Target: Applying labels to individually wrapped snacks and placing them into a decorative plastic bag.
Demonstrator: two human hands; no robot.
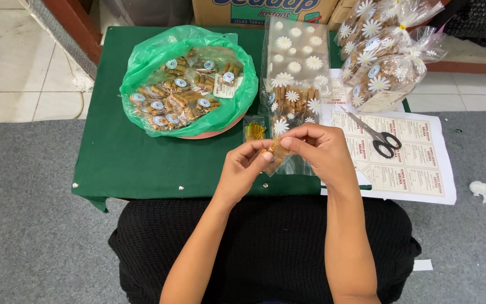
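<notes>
A small clear snack bag (275, 156) is pinched between left hand (245, 166) and right hand (320, 151), above the counter's (125, 157) front edge. Scissors (379, 137) are seen right; a green-lined basket (189, 79) rear-left.

Head camera looks steeply down, close over the green table (130, 163).

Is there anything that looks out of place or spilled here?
Nothing is spilled. Only a crumpled white scrap lies on the grey floor mat, apart from the table. Both hands hold a small clear packet.
</notes>
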